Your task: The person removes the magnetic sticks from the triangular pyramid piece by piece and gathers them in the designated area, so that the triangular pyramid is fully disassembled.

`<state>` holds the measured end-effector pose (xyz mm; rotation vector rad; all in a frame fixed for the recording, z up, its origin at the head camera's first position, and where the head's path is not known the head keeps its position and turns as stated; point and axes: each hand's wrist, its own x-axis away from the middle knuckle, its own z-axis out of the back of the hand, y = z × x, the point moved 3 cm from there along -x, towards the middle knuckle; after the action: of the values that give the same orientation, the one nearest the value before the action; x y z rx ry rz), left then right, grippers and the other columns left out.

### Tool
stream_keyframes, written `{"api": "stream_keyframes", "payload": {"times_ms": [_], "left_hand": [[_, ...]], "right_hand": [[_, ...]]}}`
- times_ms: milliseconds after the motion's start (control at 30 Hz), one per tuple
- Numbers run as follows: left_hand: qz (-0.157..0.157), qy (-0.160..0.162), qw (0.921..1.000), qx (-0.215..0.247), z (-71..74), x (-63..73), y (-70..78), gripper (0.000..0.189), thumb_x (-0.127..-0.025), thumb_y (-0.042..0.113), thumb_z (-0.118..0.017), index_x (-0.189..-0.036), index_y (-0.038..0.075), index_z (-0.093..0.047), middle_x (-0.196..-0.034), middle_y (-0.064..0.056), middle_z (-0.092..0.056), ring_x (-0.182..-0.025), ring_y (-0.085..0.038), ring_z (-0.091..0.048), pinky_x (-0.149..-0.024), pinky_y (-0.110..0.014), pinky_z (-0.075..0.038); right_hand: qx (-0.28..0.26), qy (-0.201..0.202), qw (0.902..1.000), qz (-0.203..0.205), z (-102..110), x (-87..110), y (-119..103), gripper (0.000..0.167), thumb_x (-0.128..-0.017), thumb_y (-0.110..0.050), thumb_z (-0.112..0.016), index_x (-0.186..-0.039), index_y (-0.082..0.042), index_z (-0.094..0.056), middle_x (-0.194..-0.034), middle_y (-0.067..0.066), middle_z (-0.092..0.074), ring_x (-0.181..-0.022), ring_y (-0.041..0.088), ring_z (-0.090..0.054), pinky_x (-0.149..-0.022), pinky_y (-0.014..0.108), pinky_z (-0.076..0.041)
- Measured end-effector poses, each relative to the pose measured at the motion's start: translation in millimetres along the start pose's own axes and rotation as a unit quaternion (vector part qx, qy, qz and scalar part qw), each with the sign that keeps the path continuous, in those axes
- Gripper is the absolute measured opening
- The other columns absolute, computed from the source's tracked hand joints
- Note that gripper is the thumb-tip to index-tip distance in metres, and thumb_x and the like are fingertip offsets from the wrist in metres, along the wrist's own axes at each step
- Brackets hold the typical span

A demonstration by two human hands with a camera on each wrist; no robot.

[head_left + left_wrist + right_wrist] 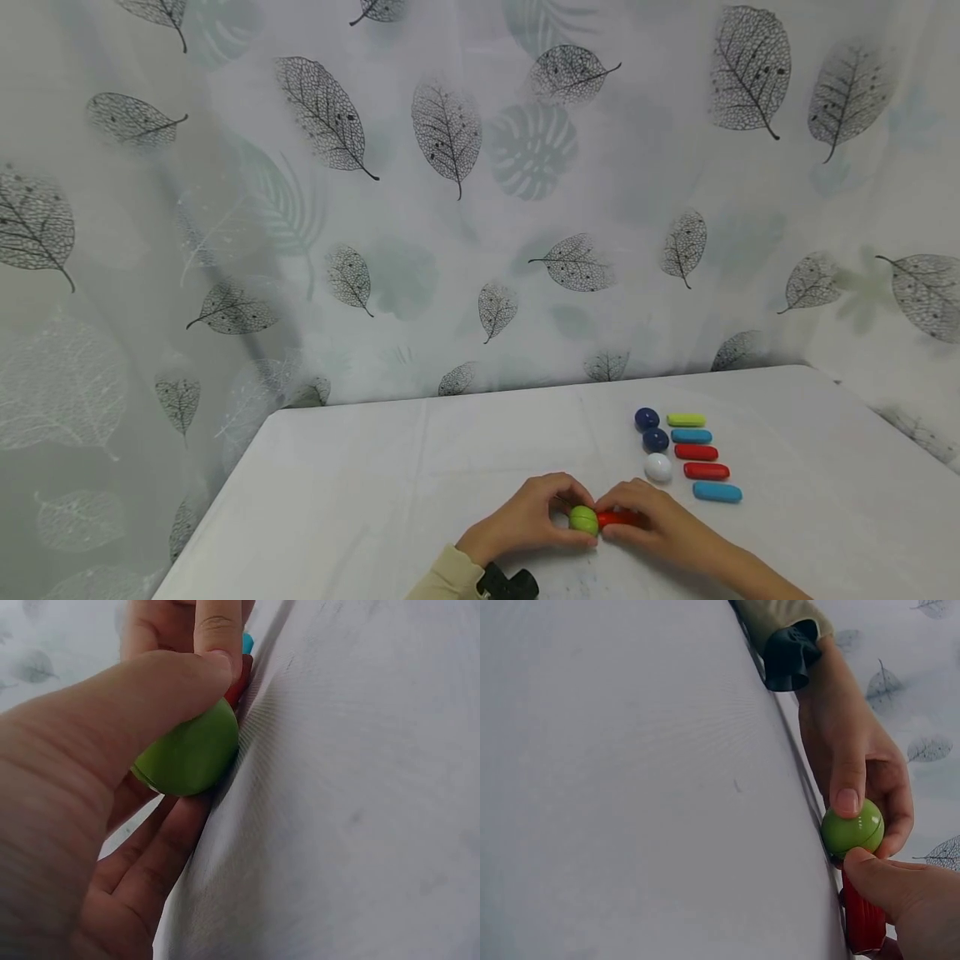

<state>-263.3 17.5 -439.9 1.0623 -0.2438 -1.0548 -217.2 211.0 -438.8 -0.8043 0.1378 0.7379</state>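
Note:
In the head view a green ball (583, 521) with a seam round it lies on the white table, held between the thumb and fingers of my left hand (525, 517). Against the ball's right side sits a red stick (617, 519), which my right hand (652, 521) pinches. The two pieces meet end to side; whether they are joined cannot be told. From the right wrist view, the red stick (862, 919) is ribbed and touches the green ball (853, 829). The left wrist view shows the ball (191, 754) large, under my left thumb.
To the right stand two dark blue balls (656, 440) and a white ball (658, 467) in a column. Beside them lie several sticks: a yellow-green one (686, 420), two blue ones (717, 492) and two red ones (696, 452). A leaf-print curtain (450, 250) hangs behind the table (337, 500).

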Motion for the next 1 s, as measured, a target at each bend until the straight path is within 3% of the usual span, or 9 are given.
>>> {"api": "stream_keyframes", "payload": {"times_ms": [533,767,867,1000], "left_hand": [[0.003,-0.024,0.9997,-0.005,-1.0,-4.1,-1.0,0.032,-0.083,0.001,-0.075,-0.112,0.003,-0.062,-0.11,-0.011,-0.065,-0.098,0.004,-0.056,-0.09,-0.017,-0.048],[0.021,-0.02,0.9996,0.001,-6.0,2.6,-7.9,0.03,-0.084,0.004,-0.075,-0.111,0.005,-0.063,-0.109,-0.005,-0.064,-0.098,0.004,-0.055,-0.09,-0.018,-0.048],[0.03,-0.025,0.9992,0.01,-5.9,4.6,-9.3,0.029,-0.085,0.007,-0.075,-0.111,0.007,-0.063,-0.109,-0.001,-0.064,-0.099,0.004,-0.055,-0.091,-0.018,-0.048],[0.031,-0.027,0.9991,0.012,-2.9,2.7,-8.1,0.03,-0.085,0.007,-0.074,-0.112,0.008,-0.062,-0.11,0.0,-0.063,-0.1,0.003,-0.055,-0.092,-0.019,-0.047]], "right_hand": [[-0.01,-0.008,0.9999,0.001,9,6.3,6,0.02,-0.093,-0.017,-0.066,-0.112,-0.013,-0.07,-0.102,-0.004,-0.07,-0.089,0.006,-0.055,-0.074,0.021,-0.047],[-0.033,-0.007,0.9986,-0.04,11,16.9,9,0.022,-0.091,-0.02,-0.07,-0.11,-0.009,-0.072,-0.1,-0.004,-0.07,-0.086,0.003,-0.057,-0.071,0.019,-0.05],[-0.036,0.002,0.9978,-0.055,15,22.5,9,0.022,-0.09,-0.019,-0.071,-0.109,-0.008,-0.072,-0.098,-0.006,-0.07,-0.08,0.003,-0.056,-0.067,0.019,-0.049],[-0.013,0.033,0.9987,-0.038,27,29.3,7,0.02,-0.086,-0.015,-0.075,-0.105,-0.009,-0.072,-0.094,-0.007,-0.069,-0.076,0.003,-0.054,-0.062,0.02,-0.049]]}}
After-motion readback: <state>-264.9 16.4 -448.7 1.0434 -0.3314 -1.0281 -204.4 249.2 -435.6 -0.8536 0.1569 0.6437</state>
